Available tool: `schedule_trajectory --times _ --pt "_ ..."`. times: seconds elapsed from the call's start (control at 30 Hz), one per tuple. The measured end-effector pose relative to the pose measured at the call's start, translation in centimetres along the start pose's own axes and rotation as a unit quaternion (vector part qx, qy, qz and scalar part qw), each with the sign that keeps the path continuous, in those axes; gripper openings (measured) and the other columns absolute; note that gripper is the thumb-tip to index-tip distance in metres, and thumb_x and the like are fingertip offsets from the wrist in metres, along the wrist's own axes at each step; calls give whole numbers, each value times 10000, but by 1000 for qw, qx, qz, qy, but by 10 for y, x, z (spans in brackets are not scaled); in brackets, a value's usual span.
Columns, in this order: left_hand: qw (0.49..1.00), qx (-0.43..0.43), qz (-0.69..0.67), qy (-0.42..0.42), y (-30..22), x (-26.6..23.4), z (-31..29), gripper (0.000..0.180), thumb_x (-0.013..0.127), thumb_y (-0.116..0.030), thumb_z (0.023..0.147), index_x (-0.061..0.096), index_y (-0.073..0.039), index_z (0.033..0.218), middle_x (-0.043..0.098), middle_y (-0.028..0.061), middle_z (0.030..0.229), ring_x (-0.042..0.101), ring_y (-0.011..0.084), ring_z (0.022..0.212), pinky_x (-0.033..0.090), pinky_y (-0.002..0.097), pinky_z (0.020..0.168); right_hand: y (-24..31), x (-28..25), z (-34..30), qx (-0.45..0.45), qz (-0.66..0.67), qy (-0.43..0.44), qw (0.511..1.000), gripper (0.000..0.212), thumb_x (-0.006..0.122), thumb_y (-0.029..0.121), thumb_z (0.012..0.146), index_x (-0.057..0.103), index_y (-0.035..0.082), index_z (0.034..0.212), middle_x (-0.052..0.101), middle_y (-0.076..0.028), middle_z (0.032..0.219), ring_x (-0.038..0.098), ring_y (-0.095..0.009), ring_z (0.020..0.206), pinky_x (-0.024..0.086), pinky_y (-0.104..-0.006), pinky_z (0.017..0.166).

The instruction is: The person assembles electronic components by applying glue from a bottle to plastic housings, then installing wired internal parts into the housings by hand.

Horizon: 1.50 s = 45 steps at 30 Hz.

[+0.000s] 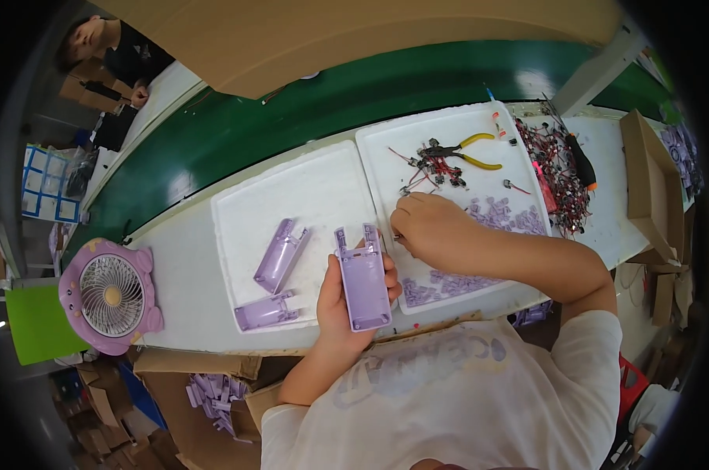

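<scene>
My left hand [334, 304] is wrapped round a light purple plastic housing [365, 290], its hollow side facing up and its two prongs pointing away from me. Just right of those prongs, my right hand [431, 229] is closed with fingertips pinched; a small dark bit shows at them, too small to name. Two more purple housings, one upright-angled [280, 258] and one lying lower [265, 312], rest on the left white tray [241, 207]. Beyond my right hand, yellow-handled pliers [468, 151] lie by a heap of small wired components [437, 168] on the right white tray [394, 141].
Small purple parts [491, 215] are scattered on the right tray. Right of it lie a pile of red-wired components [554, 172], a screwdriver [580, 160] and a cardboard box [648, 184]. A purple fan [110, 296] stands left. A green belt [292, 117] runs behind; another person [127, 59] sits far left.
</scene>
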<state>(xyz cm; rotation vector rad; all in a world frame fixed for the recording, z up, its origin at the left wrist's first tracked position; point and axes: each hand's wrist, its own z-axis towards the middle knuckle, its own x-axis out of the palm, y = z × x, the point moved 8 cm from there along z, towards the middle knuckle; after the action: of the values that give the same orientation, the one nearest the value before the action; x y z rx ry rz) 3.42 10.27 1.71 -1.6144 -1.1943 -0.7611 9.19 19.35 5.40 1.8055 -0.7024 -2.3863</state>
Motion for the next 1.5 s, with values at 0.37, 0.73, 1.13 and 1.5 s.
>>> schedule_trajectory --times 0.37,0.73,1.13,1.5 --pt "998 -10 -25 63 2 6 -3 594 315 -506 912 353 -60 1303 536 122 1090 499 201 935 405 309 675 10 -43 -2 121 399 9 909 168 564 23 804 574 33 972 553 -82 797 553 -220 731 446 -299 629" --pt "995 -11 12 95 9 17 -8 681 327 -574 871 362 -37 1288 518 117 1082 483 199 934 411 272 566 36 -67 -16 20 280 -72 957 182 618 14 768 587 33 947 556 -89 809 570 -236 706 462 -312 583" --pt "983 -3 170 67 9 15 -16 667 274 -545 899 320 -38 1330 508 111 1099 525 209 836 444 295 631 43 -86 -20 37 260 -88 961 283 640 -45 671 595 8 945 549 -101 801 558 -241 656 455 -310 539" --pt "991 -43 126 -29 15 12 -17 480 228 -387 946 500 -21 1097 593 126 994 588 226 852 484 345 759 49 -75 -10 -43 131 -182 974 216 674 -20 566 535 74 700 520 -47 656 498 -229 633 403 -321 528"
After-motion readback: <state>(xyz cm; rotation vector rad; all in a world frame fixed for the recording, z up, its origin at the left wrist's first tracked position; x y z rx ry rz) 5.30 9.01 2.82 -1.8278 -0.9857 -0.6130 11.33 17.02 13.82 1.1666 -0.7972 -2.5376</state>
